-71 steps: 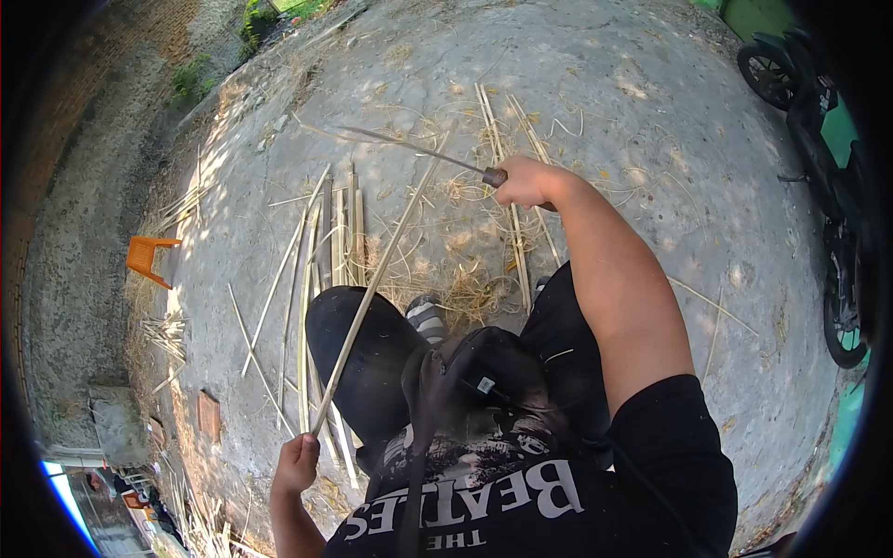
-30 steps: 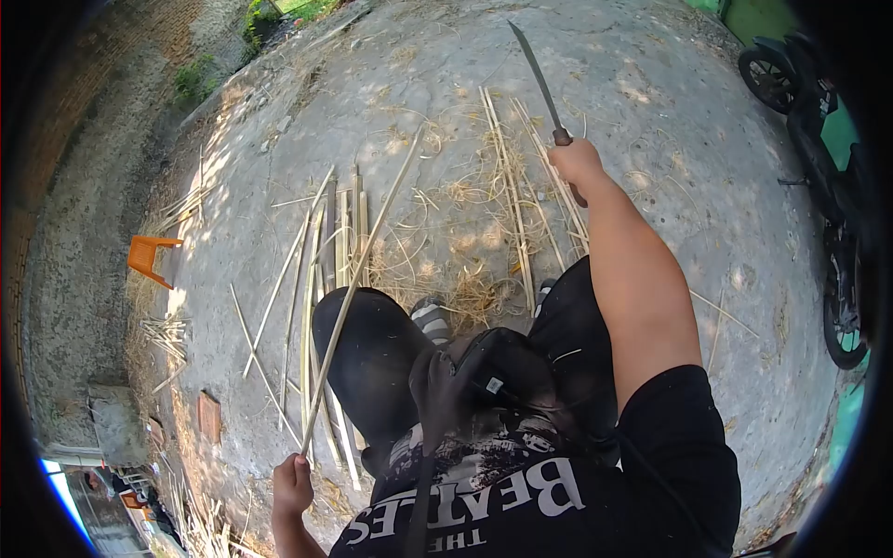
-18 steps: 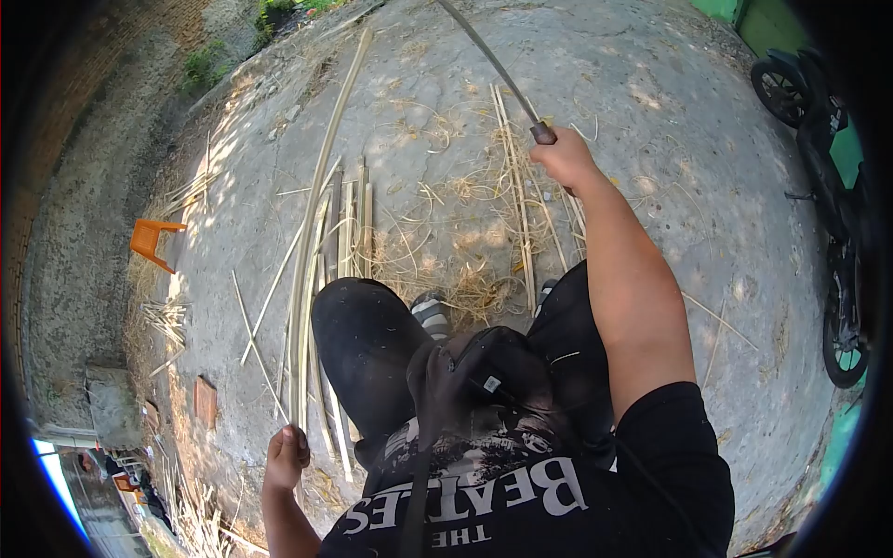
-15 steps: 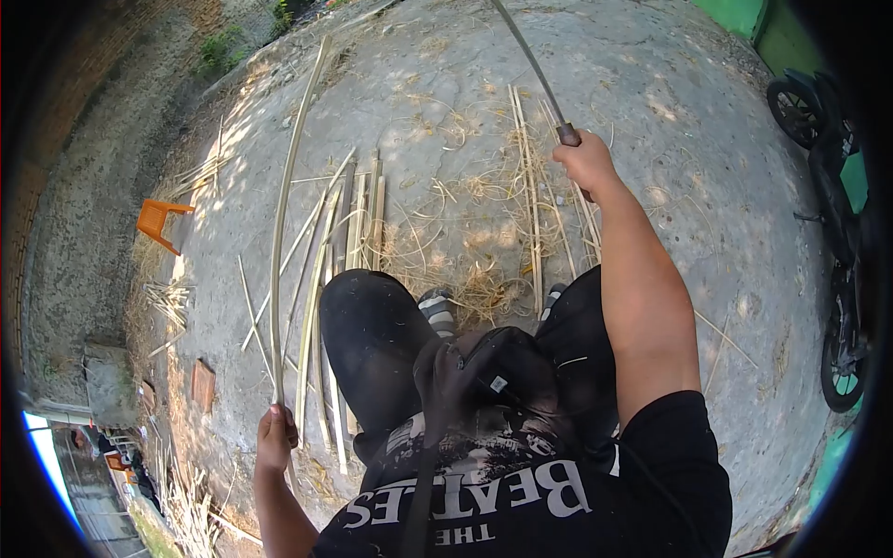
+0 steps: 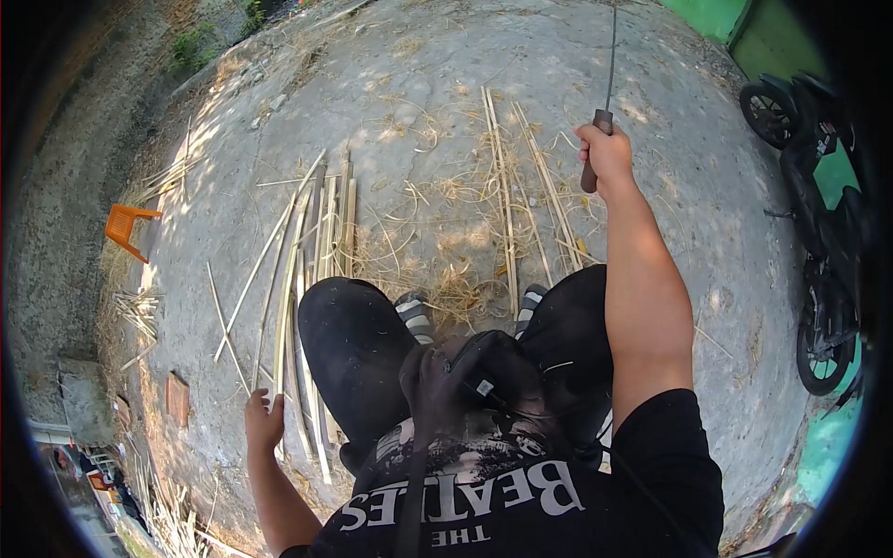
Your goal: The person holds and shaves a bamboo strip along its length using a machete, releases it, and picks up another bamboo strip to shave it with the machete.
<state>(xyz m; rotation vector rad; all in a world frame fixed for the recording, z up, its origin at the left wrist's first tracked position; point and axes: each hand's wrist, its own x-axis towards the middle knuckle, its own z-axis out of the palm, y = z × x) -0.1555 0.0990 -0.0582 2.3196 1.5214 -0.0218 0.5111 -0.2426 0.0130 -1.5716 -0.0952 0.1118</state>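
Observation:
My right hand point(image 5: 609, 156) grips the brown handle of a long, narrow-bladed machete point(image 5: 603, 121), its blade pointing away and seen nearly edge-on. At the lower left, my left hand point(image 5: 264, 420) is open, fingers apart and nothing visible in it. Just beyond its fingertips lie thin bamboo strips point(image 5: 268, 312) on the concrete. Beside my left knee, a bundle of thicker bamboo strips point(image 5: 327, 219) lies lengthwise, its near end partly hidden by my leg. More long strips point(image 5: 502, 200) rest on the ground in front of my right foot.
Curly bamboo shavings point(image 5: 456, 288) are scattered between my feet. An orange plastic stool point(image 5: 128, 228) and a brick point(image 5: 177, 400) are on the left. Split bamboo pieces point(image 5: 181, 525) are piled at the lower left. A motorcycle point(image 5: 823, 223) stands along the right side.
My left hand has let go of the long bamboo strip it held upright in view and has opened. My right hand has turned the machete, so the blade now points more straight ahead.

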